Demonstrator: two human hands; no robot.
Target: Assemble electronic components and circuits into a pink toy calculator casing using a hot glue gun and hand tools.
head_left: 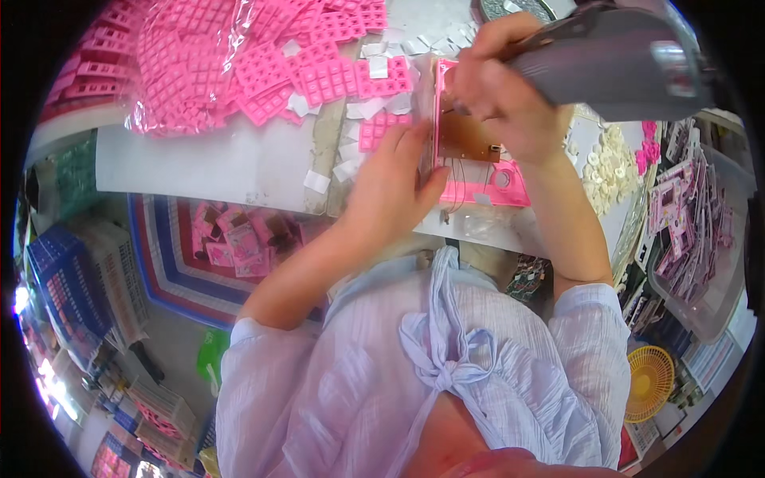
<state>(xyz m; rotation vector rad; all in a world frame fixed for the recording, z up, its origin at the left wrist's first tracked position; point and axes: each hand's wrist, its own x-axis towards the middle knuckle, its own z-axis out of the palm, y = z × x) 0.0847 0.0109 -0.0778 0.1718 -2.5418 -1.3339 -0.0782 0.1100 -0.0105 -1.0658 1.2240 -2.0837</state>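
Note:
In front of me on the white work surface lies a pink plastic casing (504, 185) with a brown circuit board (466, 137) in it and thin wires at its lower edge. My left hand (390, 179) is at the casing's left side, holding it between bent fingers and thumb. My right hand (510, 103) is above the board, its fingers closed round the front of a grey power tool (606, 72) that looks like an electric screwdriver. Its tip is hidden behind the fingers.
Pink keypad frames (327, 80) lie heaped at the back left, some under a clear bag (187, 64). White paper pieces (316, 182) are scattered about. Cream-coloured small parts (610, 163) and a clear bin (705, 307) are on the right. A striped basket (171, 275) with pink assemblies stands below left.

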